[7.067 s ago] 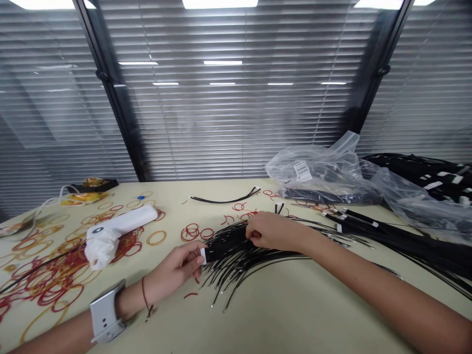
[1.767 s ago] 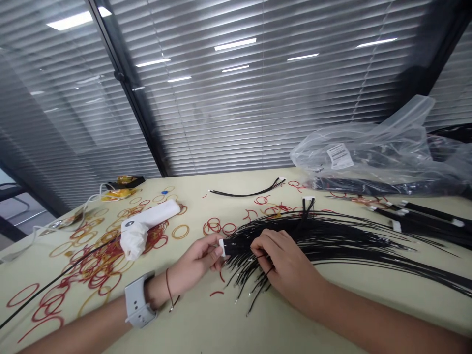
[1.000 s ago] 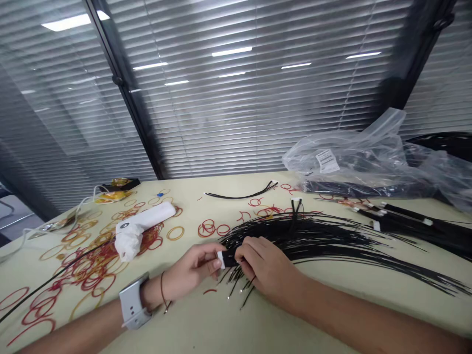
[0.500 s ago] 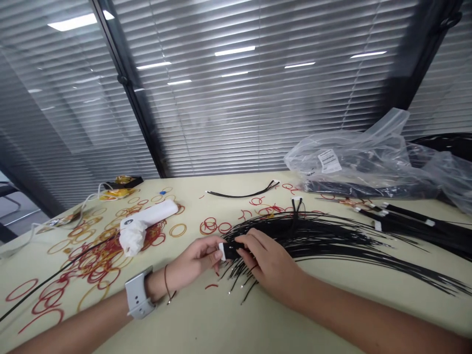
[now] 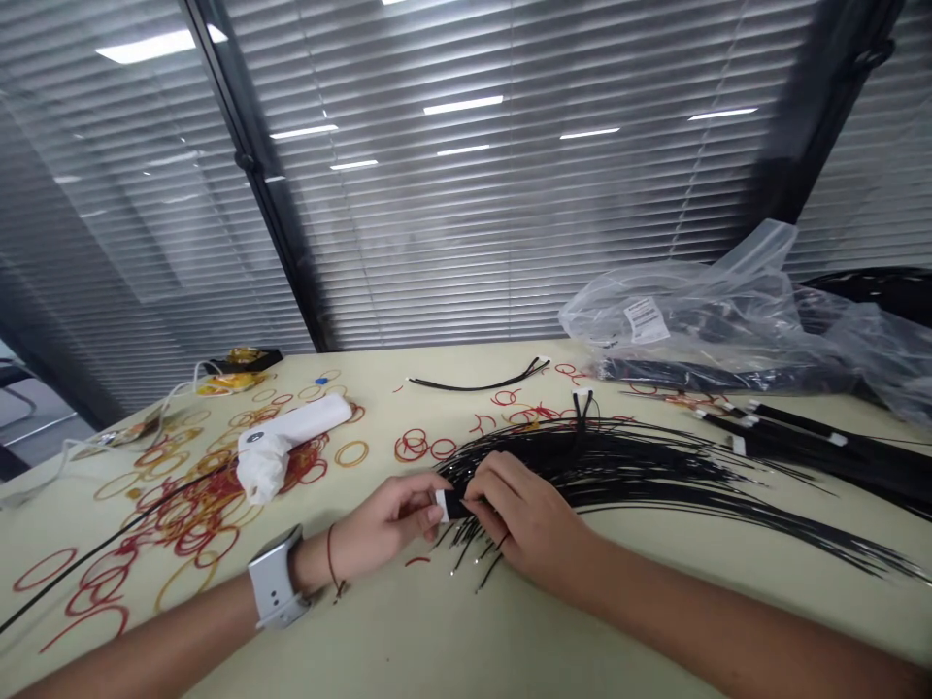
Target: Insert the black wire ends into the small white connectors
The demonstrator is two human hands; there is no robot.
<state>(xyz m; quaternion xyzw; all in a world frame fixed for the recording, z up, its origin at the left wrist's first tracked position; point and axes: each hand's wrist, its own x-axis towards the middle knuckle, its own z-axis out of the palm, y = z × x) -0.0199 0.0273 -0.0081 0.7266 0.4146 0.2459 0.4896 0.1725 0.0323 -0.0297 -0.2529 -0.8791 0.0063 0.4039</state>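
My left hand (image 5: 397,519) pinches a white connector (image 5: 441,505) at the end of a black cable piece (image 5: 455,503). Close beside it, my right hand (image 5: 520,510) has its fingers closed on the black part of the same piece. Under and behind both hands spreads a large bundle of thin black cables (image 5: 641,461), with small metallic tips showing below my right hand. A short black cable with a white connector (image 5: 582,392) rests on top of the bundle.
Red and yellow rubber bands (image 5: 196,505) lie scattered around a white handheld device (image 5: 298,425) at left. One black cable (image 5: 477,387) lies at the back. A clear plastic bag (image 5: 691,316) and more black cables with white connectors (image 5: 837,440) are at right.
My left hand and the white connector have shifted slightly right and down. My right hand's fingers have bunched closer together on the black piece.
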